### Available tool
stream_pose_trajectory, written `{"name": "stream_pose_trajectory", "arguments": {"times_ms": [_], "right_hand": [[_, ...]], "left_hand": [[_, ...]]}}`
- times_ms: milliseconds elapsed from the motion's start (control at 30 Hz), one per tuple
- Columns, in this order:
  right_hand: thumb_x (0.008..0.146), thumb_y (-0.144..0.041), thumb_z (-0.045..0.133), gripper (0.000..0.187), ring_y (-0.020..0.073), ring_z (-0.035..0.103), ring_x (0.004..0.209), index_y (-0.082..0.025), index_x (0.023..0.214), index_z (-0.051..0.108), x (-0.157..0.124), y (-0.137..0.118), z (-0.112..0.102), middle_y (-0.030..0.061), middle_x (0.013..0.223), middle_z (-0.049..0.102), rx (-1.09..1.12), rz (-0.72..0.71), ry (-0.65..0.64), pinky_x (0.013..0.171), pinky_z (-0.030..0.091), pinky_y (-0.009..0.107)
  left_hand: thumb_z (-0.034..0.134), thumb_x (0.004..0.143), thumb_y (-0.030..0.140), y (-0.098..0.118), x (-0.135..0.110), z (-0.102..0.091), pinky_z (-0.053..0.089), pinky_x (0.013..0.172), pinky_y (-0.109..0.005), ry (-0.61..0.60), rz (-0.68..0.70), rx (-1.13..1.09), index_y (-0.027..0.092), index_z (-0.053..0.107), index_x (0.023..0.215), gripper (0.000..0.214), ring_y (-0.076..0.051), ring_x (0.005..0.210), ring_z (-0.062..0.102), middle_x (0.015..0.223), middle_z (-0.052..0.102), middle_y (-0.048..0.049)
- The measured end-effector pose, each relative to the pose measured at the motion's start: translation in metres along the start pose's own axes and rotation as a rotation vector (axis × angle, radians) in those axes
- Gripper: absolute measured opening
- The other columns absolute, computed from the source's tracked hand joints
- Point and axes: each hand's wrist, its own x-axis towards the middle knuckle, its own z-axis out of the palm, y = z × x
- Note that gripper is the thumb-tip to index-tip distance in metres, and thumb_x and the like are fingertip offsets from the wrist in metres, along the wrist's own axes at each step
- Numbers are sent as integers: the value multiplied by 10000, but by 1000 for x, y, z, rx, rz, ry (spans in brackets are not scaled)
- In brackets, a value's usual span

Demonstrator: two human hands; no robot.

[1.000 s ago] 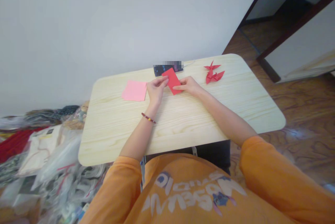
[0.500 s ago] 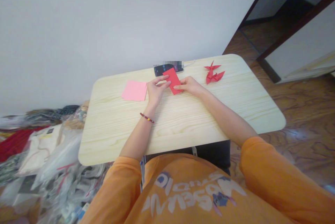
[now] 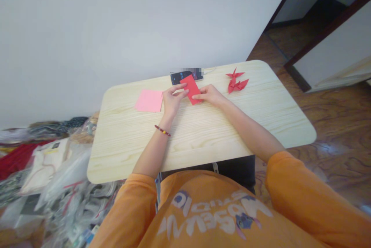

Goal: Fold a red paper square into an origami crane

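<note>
A red sheet of paper (image 3: 191, 88), folded into a narrow rectangle, is held tilted between my two hands above the table. My left hand (image 3: 172, 99) pinches its left edge between thumb and fingers. On its lower right side, my right hand (image 3: 211, 95) grips it, with the thumb on the front and the fingers partly hidden behind. Close by my left hand lies a stack of pink square paper (image 3: 149, 100). Red origami cranes (image 3: 238, 85) rest to the right of my right hand, close together.
A phone (image 3: 185, 76) with its screen lit and a cable lies at the back of the light wooden table (image 3: 203, 136), partly covered by the red paper. The wall stands right behind. Bagged clothes (image 3: 66, 170) pile up on the left; wooden floor (image 3: 342, 124) shows at right.
Almost nothing differs. Both hands keep their hold on the red paper, which has shifted very slightly to the left.
</note>
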Motion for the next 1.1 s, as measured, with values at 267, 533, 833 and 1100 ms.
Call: {"name": "stream_pose_trajectory", "arguments": {"times_ms": [267,533,833,1100], "right_hand": [[473,-413,866,410,107,550,532,-99,695,725,1,2,0,48,625,688,-4,-2,17,524,430,238],[476,-409,867,405,115,565,539,-107,707,730,2,4,-1,47,638,693,-8,-4,17,529,436,241],[461,-406,874,410,111,562,544,-107,699,725,0,1,1,43,627,692,18,8,33,525,433,231],[509,-382,857,345,98,552,528,-109,644,695,-1,-1,0,34,582,658,-54,-40,-29,556,453,239]], "left_hand": [[799,618,342,-3,2,-1,573,832,-355,-8,7,-8,178,727,954,381,-200,842,714,1061,729,-94],[804,609,342,-2,1,-1,576,821,-353,-5,9,-1,183,729,943,378,-204,846,713,1053,731,-91],[801,606,277,1,-1,-2,580,801,-370,-48,8,31,182,714,1021,434,-211,803,715,1048,729,-98],[802,621,263,4,-2,0,564,844,-380,-7,1,4,174,697,1065,465,-261,948,699,1005,735,-114]]}}
